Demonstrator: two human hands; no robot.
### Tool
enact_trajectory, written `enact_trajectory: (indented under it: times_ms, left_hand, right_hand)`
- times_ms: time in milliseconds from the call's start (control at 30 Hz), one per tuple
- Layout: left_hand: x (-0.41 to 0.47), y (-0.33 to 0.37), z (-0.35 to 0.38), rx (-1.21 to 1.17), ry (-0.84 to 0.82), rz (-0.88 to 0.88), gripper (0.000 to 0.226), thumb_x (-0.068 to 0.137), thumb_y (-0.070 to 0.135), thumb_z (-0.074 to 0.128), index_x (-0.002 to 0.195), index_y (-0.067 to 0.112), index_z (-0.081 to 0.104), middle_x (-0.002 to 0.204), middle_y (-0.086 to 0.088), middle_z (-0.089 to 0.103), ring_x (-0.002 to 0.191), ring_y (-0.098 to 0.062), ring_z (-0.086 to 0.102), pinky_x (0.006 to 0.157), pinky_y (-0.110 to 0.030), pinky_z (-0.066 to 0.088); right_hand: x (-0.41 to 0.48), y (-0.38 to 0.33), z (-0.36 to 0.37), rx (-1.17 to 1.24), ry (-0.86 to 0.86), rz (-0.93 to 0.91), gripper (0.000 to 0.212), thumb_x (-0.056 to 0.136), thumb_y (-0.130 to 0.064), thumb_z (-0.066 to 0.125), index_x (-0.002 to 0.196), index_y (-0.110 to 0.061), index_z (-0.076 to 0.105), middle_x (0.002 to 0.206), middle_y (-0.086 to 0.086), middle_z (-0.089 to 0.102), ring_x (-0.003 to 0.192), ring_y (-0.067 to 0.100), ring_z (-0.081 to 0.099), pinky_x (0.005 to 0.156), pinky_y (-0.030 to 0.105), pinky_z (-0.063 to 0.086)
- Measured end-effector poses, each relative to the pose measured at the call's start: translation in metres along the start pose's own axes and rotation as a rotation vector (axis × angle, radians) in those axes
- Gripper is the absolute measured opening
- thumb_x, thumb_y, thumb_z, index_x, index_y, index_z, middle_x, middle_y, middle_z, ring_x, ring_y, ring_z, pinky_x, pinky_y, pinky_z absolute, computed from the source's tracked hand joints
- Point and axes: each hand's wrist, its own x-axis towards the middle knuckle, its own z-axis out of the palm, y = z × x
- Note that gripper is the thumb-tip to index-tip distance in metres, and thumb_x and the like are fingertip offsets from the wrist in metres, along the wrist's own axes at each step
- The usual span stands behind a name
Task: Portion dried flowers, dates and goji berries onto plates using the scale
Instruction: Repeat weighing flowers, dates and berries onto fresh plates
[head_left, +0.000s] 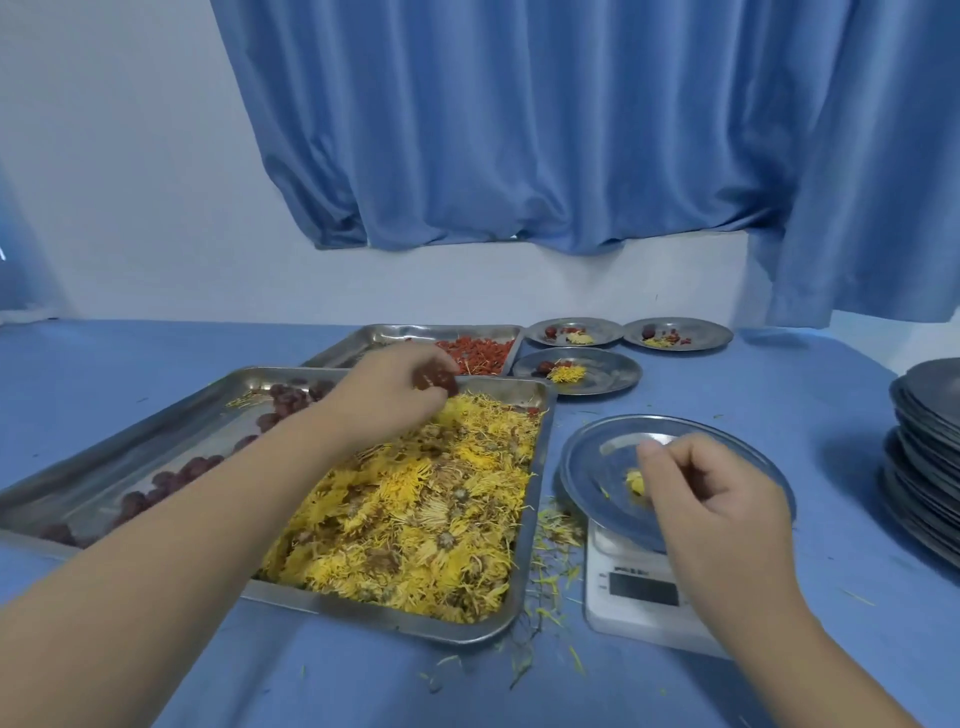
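Note:
A large steel tray (535, 525) holds yellow dried flowers (415, 519) on its right side and dark red dates (171, 478) on its left. Over its far edge my left hand (395, 395) grips a date (434, 378) in curled fingers. A steel plate (613, 467) sits on the white scale (641, 597), with a small yellow bit of flower (635, 482) on it. My right hand (711, 499) hovers over that plate with fingers curled; whether it pinches anything is unclear. A second tray (363, 343) behind holds red goji berries (475, 353).
Three filled plates (576, 371) (574, 332) (678, 335) sit at the back right. A stack of empty steel plates (924, 467) stands at the right table edge. Loose petals (550, 587) litter the blue tablecloth between tray and scale. A blue curtain hangs behind.

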Motion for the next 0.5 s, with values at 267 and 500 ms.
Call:
enact_trajectory:
  times_ms: [267, 500]
  left_hand:
    - [0.014, 0.078, 0.067, 0.096, -0.276, 0.239, 0.031, 0.082, 0.022, 0.065, 0.110, 0.034, 0.060, 0.109, 0.009, 0.057, 0.101, -0.009, 0.054, 0.091, -0.032, 0.046]
    - [0.027, 0.095, 0.096, 0.179, -0.427, 0.307, 0.033, 0.083, 0.019, 0.070, 0.111, 0.034, 0.061, 0.102, 0.017, 0.048, 0.097, -0.004, 0.048, 0.081, -0.019, 0.035]
  right_hand:
    - [0.019, 0.005, -0.026, 0.218, 0.257, 0.240, 0.040, 0.089, -0.030, 0.058, 0.060, -0.006, 0.044, 0.055, 0.010, 0.047, 0.051, 0.014, 0.039, 0.049, 0.029, 0.035]
    - [0.015, 0.005, -0.022, 0.196, 0.186, 0.222, 0.039, 0.088, -0.030, 0.058, 0.061, -0.006, 0.043, 0.054, 0.011, 0.040, 0.049, 0.012, 0.034, 0.044, 0.023, 0.031]
